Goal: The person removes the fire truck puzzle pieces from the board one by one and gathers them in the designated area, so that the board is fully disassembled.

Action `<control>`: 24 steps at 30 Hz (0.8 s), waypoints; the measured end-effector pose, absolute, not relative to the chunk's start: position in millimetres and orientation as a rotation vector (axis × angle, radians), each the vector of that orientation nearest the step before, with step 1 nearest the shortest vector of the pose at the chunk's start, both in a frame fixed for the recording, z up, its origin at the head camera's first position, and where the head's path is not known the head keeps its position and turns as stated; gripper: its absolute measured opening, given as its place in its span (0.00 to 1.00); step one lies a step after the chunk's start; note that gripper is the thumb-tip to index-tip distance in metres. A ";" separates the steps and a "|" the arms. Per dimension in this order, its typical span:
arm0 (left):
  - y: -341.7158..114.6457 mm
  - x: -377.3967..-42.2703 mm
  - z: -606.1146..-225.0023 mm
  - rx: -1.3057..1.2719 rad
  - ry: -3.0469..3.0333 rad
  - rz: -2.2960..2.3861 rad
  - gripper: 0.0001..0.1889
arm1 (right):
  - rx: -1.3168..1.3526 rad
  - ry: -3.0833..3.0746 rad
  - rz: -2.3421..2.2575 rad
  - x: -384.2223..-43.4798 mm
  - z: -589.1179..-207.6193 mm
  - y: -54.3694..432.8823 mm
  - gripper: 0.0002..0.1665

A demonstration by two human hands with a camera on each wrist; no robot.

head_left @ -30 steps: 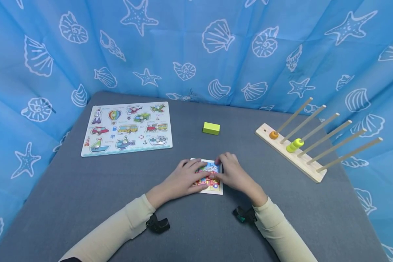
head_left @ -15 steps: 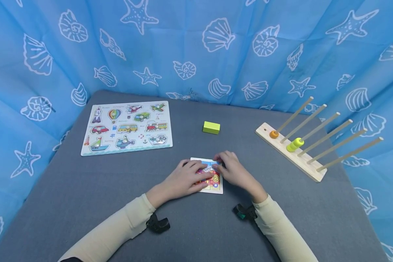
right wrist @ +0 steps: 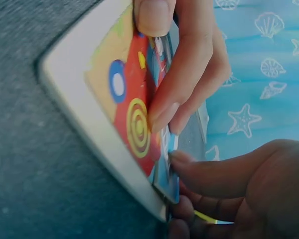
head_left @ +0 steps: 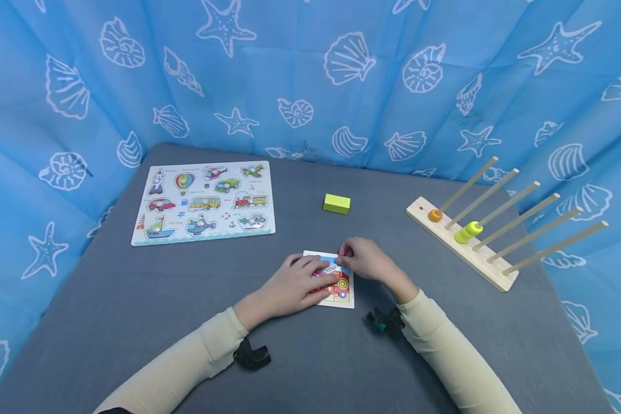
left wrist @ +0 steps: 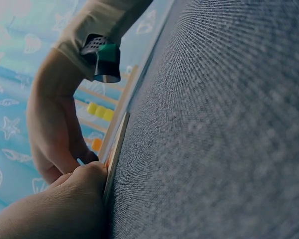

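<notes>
The puzzle [head_left: 344,294] lies flat on the grey table [head_left: 186,310], its red, blue and yellow picture partly covered by both hands. The left hand [head_left: 300,282] rests on the puzzle's left part, fingers a little apart and reaching across the picture. The right hand [head_left: 366,260] is at the puzzle's far right corner, thumb and fingers pinching a blue piece [right wrist: 165,178]. In the right wrist view that piece sits tilted beside the puzzle's frame; how far it is seated, I cannot tell.

Beyond the puzzle, well apart from it, is a green block [head_left: 336,204]. Farther out to the puzzle's left is a board [head_left: 219,220] with pictures of vehicles. To the puzzle's right and beyond stands a rack [head_left: 481,259] with six slanting pegs, an orange bead [head_left: 435,215] at the foot of one and yellow-green beads [head_left: 468,232] on another. A blue curtain [head_left: 290,63] with white shells and starfish hangs beyond the puzzle.
</notes>
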State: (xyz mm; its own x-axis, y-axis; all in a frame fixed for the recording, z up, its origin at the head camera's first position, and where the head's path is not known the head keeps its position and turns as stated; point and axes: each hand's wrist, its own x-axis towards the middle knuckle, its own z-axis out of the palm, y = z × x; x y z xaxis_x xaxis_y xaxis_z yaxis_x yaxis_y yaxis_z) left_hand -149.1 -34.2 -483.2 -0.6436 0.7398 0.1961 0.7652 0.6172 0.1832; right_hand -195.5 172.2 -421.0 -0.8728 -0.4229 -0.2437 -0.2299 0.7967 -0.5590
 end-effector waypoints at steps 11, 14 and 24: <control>-34.7 -149.0 -485.3 -1.275 -2.752 -0.404 0.22 | -0.412 2.629 -0.652 -201.6 -418.6 167.7 0.06; -34.5 -149.0 -486.0 -1.271 -2.766 -0.409 0.22 | -0.431 2.618 -0.658 -203.1 -417.5 168.9 0.06; -34.9 -148.2 -484.0 -1.255 -2.792 -0.410 0.22 | -0.418 2.592 -0.618 -210.2 -414.7 168.9 0.08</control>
